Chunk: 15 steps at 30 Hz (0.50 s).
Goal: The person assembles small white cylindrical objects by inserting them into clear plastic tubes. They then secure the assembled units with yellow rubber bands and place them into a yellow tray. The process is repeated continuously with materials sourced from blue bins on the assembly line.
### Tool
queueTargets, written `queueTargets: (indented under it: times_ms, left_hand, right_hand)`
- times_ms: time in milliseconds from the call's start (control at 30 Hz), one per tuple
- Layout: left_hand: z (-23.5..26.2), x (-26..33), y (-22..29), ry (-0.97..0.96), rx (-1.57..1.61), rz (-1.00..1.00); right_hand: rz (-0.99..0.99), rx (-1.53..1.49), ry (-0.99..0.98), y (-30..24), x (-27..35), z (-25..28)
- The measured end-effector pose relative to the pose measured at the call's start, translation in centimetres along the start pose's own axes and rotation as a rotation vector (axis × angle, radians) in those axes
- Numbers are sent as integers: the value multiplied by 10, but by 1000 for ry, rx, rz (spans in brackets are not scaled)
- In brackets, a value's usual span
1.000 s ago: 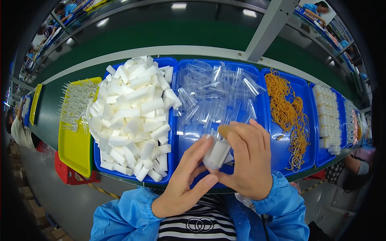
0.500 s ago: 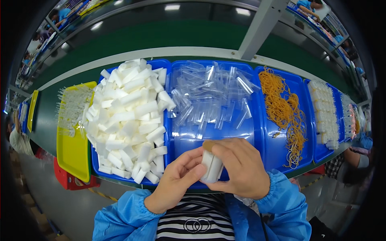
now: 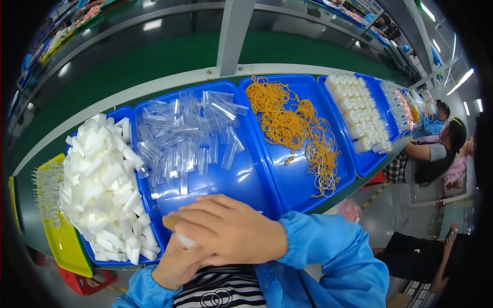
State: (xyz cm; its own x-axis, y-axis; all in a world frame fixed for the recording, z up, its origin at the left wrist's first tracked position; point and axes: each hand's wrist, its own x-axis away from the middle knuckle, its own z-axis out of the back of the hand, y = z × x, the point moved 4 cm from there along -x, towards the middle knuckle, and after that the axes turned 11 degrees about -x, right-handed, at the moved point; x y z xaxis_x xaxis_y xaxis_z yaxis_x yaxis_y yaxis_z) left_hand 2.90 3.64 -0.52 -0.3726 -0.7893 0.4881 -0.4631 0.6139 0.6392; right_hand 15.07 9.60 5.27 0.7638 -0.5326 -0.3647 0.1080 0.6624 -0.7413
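Observation:
My left hand is closed low in front of me, around a whitish piece of which only a small patch shows. Over it lies my right hand, its fingers together and curled across the piece and the left fingers. A tan cover sits at a right fingertip. Both hands are at the near edge of a blue tray strewn with clear plastic sleeves. Left of it, another blue tray is heaped with white foam-like blocks.
Right of the sleeves, a blue tray holds orange rubber bands. Beyond it, white bundled parts fill another tray. A yellow tray with thin clear parts is at far left. A metal post rises behind. Another person sits at right.
The view has swung right, so the trays appear further left. My right hand has closed over the whitish piece and my left fingers, hiding most of what showed before.

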Motion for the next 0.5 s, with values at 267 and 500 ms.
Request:
queueTargets:
  times_ms: [267,500]
  left_hand:
    - [14,-1,8,136,-420,-78]
    - [6,-4,14,225,-514,-231]
  right_hand:
    - [-426,743,411,75,81,134]
    - [-502,783,443,109,83,129]
